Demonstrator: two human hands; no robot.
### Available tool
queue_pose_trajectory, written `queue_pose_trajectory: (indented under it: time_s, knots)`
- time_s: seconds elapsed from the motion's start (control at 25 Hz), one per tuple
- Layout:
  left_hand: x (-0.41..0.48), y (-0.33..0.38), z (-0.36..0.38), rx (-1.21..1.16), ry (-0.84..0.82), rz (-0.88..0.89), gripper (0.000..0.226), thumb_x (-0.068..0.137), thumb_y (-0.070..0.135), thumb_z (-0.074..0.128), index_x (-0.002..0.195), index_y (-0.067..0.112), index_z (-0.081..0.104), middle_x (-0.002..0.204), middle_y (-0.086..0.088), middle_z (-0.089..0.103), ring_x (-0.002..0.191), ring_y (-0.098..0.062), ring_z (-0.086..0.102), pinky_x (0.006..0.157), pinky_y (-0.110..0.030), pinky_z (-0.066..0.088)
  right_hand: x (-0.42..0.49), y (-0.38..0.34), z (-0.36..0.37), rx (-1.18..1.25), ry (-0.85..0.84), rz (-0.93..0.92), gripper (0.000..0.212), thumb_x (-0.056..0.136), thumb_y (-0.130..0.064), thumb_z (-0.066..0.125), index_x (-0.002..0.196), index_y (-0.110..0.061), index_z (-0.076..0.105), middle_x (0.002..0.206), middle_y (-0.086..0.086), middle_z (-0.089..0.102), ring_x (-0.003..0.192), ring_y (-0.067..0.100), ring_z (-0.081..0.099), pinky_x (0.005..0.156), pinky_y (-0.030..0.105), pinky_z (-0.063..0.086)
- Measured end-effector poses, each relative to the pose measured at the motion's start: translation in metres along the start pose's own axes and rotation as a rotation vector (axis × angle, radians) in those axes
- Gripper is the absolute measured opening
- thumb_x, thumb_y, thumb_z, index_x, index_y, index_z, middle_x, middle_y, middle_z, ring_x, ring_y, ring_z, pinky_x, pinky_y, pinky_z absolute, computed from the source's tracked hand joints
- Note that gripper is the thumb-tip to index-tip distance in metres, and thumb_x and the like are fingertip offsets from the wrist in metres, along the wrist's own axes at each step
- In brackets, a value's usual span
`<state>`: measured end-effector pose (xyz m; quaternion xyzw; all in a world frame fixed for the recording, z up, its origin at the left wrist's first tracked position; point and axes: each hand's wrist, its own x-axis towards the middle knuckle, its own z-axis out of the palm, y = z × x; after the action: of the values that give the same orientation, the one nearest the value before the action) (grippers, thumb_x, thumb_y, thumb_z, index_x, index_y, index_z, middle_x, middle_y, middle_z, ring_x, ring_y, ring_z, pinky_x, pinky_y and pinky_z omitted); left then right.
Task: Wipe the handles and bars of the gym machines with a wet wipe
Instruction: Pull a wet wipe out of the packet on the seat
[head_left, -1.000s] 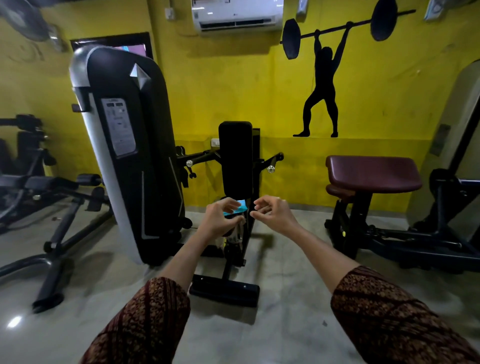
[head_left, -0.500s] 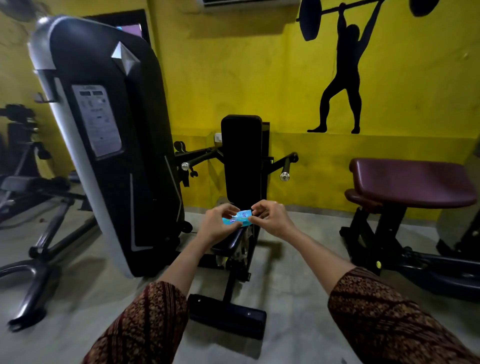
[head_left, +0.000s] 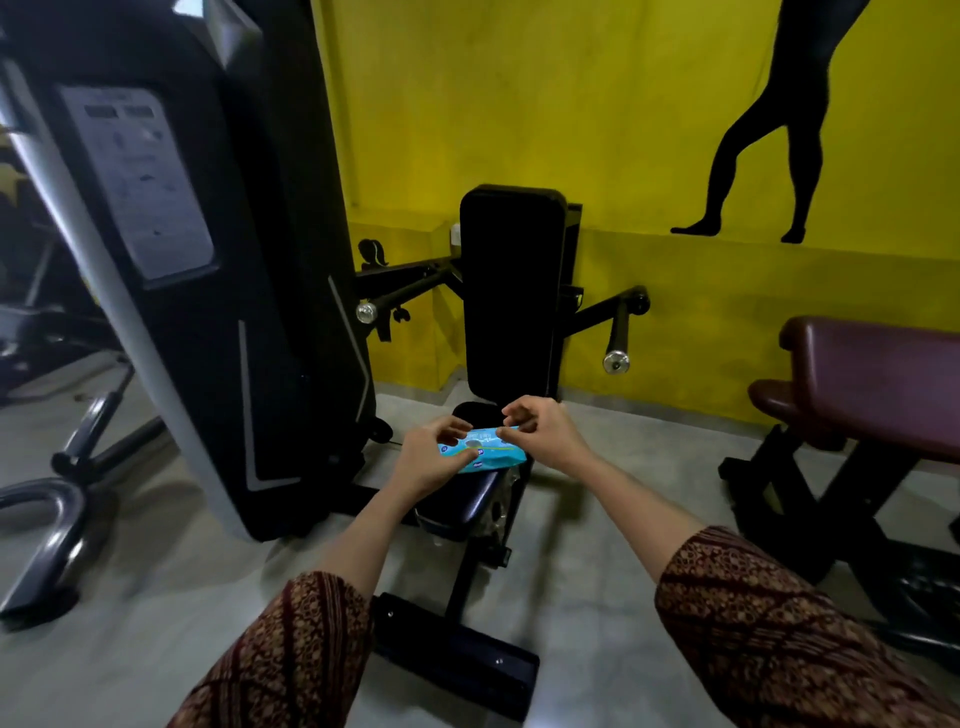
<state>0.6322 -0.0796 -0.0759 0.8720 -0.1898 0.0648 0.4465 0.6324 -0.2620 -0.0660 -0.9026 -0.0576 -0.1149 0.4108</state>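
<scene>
My left hand (head_left: 428, 460) grips a blue pack of wet wipes (head_left: 485, 451) from the left, above the black seat (head_left: 457, 506) of a gym machine. At the pack's top right edge my right hand (head_left: 540, 431) pinches with curled fingers. Behind the hands stands the machine's black back pad (head_left: 511, 291). Two black arms stick out from it, one handle bar (head_left: 618, 332) with a chrome end cap on the right and another handle (head_left: 395, 291) on the left. No loose wipe is visible.
A tall black weight-stack shroud (head_left: 208, 260) stands at the left. The machine's foot bar (head_left: 457, 660) lies on the grey floor below my arms. A maroon padded bench (head_left: 872, 384) stands at the right. More dark equipment (head_left: 47, 530) sits at the far left. A yellow wall is behind.
I have moved closer to the machine, which now fills more of the view. My right hand came to the pack and now pinches its top edge.
</scene>
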Motion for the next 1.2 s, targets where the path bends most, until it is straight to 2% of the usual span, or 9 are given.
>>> queue_pose_trajectory:
  time_s: [0.12,0.36,0.52,0.64,0.72,0.8,0.88,1.04,1.2]
  knots:
    - [0.045,-0.038,0.012,0.013,-0.02,-0.047,0.032,0.074,0.009,0.074,0.103,0.002,0.064,0.094,-0.006,0.065,0.084,-0.01,0.057,0.064,0.002,0.037,0.052,0.03,0.02,-0.004,-0.041,0.022,0.028,0.079,-0.011,0.072,0.102,0.001,0.063,0.087,0.012,0.066,0.076,0.014,0.059,0.066,0.017,0.048]
    - [0.158,-0.119,0.034,-0.007,-0.048,-0.127,0.031,0.075,0.007,0.074,0.103,0.001,0.064,0.1,-0.01,0.068,0.089,-0.015,0.061,0.066,0.002,0.034,0.17,0.086,0.061,0.002,-0.101,0.114,0.026,0.08,-0.01,0.072,0.101,0.002,0.063,0.086,0.011,0.066,0.074,0.012,0.058,0.061,0.008,0.043]
    - [0.218,-0.166,0.047,-0.008,-0.123,-0.178,0.031,0.076,0.004,0.072,0.105,-0.002,0.063,0.097,-0.004,0.063,0.09,-0.013,0.057,0.068,-0.003,0.035,0.224,0.13,0.095,0.051,-0.168,0.222,0.026,0.079,-0.007,0.072,0.101,0.004,0.063,0.082,0.008,0.062,0.077,0.016,0.059,0.068,0.02,0.047]
    - [0.237,-0.195,0.064,-0.047,-0.143,-0.246,0.028,0.075,0.0,0.071,0.102,-0.003,0.064,0.097,-0.009,0.065,0.088,-0.014,0.057,0.07,-0.005,0.038,0.238,0.161,0.117,0.049,-0.225,0.268,0.024,0.078,-0.008,0.073,0.098,0.003,0.065,0.084,0.011,0.066,0.078,0.015,0.06,0.072,0.027,0.049]
    - [0.246,-0.215,0.077,-0.055,-0.18,-0.276,0.028,0.074,0.002,0.072,0.101,0.001,0.065,0.094,-0.008,0.067,0.084,-0.016,0.059,0.069,-0.007,0.04,0.251,0.179,0.129,0.03,-0.26,0.305,0.025,0.078,-0.01,0.073,0.099,0.001,0.065,0.09,0.015,0.07,0.079,0.013,0.06,0.076,0.028,0.05]
    - [0.252,-0.232,0.085,-0.063,-0.187,-0.323,0.028,0.074,0.002,0.073,0.101,0.002,0.066,0.09,-0.002,0.064,0.08,-0.015,0.059,0.065,-0.001,0.039,0.261,0.194,0.143,0.006,-0.299,0.332,0.023,0.079,-0.01,0.072,0.098,0.001,0.065,0.093,0.016,0.07,0.079,0.013,0.06,0.071,0.023,0.047]
    - [0.258,-0.249,0.095,-0.073,-0.163,-0.388,0.028,0.073,0.002,0.074,0.1,0.002,0.066,0.089,0.0,0.063,0.075,-0.011,0.058,0.065,0.001,0.039,0.269,0.209,0.157,-0.059,-0.358,0.35,0.022,0.08,-0.014,0.07,0.097,-0.001,0.065,0.095,0.014,0.07,0.084,0.017,0.061,0.07,0.023,0.042]
    - [0.263,-0.277,0.11,-0.105,-0.186,-0.484,0.026,0.072,0.001,0.074,0.095,0.008,0.064,0.089,-0.006,0.064,0.067,0.012,0.055,0.067,-0.002,0.041,0.273,0.233,0.177,-0.269,-0.599,0.35,0.031,0.086,-0.033,0.062,0.105,-0.008,0.063,0.106,0.013,0.066,0.101,0.031,0.059,0.084,0.034,0.043]
    - [0.27,-0.293,0.121,-0.111,-0.174,-0.549,0.026,0.073,0.0,0.073,0.097,0.007,0.064,0.089,-0.006,0.064,0.07,0.004,0.055,0.07,-0.004,0.042,0.275,0.246,0.193,-0.531,-0.814,0.217,0.028,0.096,-0.022,0.044,0.118,-0.019,0.061,0.122,0.013,0.051,0.116,0.03,0.05,0.091,0.04,0.042]
